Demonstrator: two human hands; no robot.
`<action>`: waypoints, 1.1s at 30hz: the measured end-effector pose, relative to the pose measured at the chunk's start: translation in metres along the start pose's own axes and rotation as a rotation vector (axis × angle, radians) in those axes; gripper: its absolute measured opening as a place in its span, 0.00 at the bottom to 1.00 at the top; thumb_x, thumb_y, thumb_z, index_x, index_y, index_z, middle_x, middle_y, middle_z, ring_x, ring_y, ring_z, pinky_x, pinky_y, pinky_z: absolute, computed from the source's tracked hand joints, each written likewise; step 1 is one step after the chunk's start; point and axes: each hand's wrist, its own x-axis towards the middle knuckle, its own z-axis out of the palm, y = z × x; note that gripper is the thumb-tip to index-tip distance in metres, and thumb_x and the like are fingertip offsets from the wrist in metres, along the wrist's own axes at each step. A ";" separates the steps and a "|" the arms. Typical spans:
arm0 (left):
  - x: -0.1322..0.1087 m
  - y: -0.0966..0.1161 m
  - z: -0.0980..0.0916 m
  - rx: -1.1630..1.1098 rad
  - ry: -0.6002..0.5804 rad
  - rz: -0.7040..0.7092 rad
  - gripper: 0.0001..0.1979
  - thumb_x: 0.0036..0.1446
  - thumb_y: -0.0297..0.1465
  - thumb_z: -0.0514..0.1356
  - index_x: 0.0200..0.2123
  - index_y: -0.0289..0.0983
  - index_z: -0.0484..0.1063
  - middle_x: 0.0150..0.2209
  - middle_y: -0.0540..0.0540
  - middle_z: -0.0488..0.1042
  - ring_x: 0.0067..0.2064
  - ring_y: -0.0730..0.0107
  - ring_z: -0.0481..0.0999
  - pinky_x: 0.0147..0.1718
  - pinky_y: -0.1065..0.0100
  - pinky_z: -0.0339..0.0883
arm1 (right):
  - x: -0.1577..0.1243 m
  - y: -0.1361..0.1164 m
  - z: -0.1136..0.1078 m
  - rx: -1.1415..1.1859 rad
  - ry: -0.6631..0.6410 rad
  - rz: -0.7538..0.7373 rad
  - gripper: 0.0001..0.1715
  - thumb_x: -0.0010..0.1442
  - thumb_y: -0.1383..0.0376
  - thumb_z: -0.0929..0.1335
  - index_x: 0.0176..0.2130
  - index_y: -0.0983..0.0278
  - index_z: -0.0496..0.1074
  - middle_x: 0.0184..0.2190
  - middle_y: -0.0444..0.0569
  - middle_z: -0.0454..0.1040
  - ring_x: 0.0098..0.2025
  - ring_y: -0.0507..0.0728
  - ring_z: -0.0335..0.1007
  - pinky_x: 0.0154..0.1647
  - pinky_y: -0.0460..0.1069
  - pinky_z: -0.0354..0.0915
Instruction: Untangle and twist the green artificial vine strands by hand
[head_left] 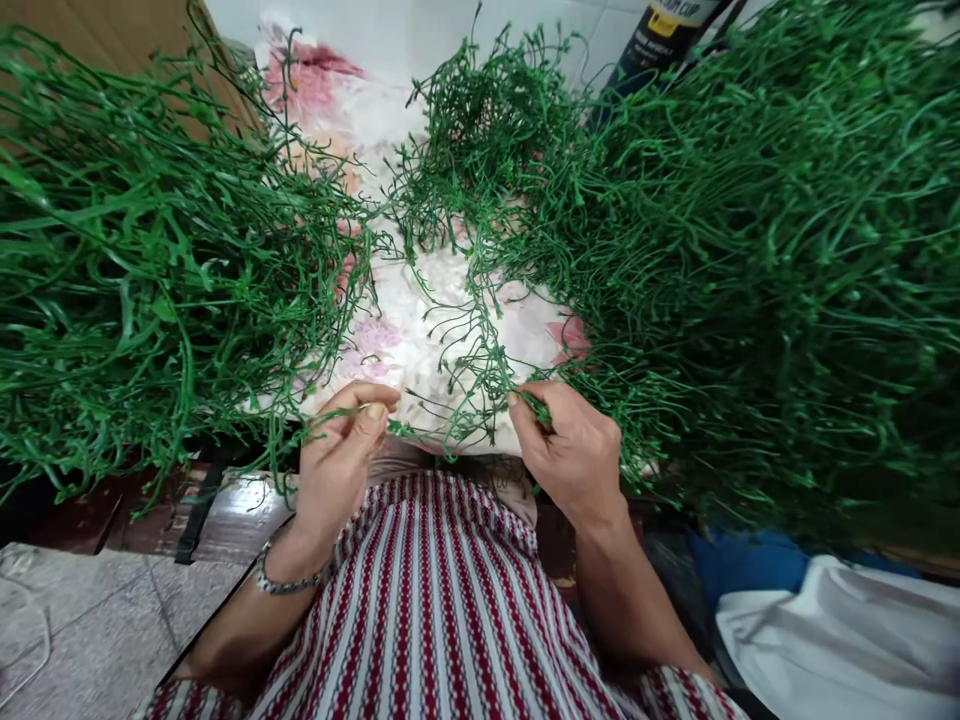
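My left hand (341, 455) pinches a thin green plastic stem (390, 428) between thumb and fingers, just above my lap. My right hand (574, 450) is closed on a branched green sprig (480, 370) that rises over a white cloth with pink flowers (405, 330). Both hands are close together at the cloth's near edge. A beaded bracelet (281, 580) circles my left wrist. My red-and-white striped garment (442, 610) fills the bottom centre.
A large heap of green artificial stems (112, 270) lies on the left, and a bigger heap (772, 270) on the right. A dark bottle with a yellow label (660, 35) stands behind. White fabric (840, 630) and blue fabric (750, 565) lie at bottom right, grey floor tiles (82, 630) at bottom left.
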 end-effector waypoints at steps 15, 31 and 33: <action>-0.014 0.022 0.027 0.489 -0.688 0.452 0.16 0.57 0.28 0.54 0.49 0.41 0.68 0.41 0.41 0.71 0.43 0.65 0.70 0.40 0.63 0.65 | 0.007 0.001 -0.016 0.318 -0.013 0.276 0.02 0.57 0.66 0.65 0.33 0.62 0.68 0.22 0.41 0.68 0.23 0.49 0.62 0.27 0.45 0.59; 0.029 0.002 0.047 0.692 -0.399 0.498 0.14 0.54 0.21 0.50 0.40 0.36 0.71 0.37 0.45 0.73 0.40 0.68 0.71 0.39 0.68 0.63 | 0.004 0.007 -0.011 1.208 0.106 0.602 0.09 0.53 0.60 0.68 0.30 0.64 0.67 0.22 0.41 0.63 0.16 0.43 0.47 0.15 0.43 0.47; 0.031 0.002 0.044 0.592 -0.303 0.463 0.13 0.54 0.22 0.51 0.38 0.37 0.72 0.35 0.47 0.73 0.39 0.69 0.71 0.38 0.69 0.63 | 0.003 0.006 -0.011 1.189 0.153 0.592 0.10 0.53 0.59 0.68 0.30 0.64 0.66 0.21 0.41 0.62 0.16 0.44 0.47 0.15 0.43 0.47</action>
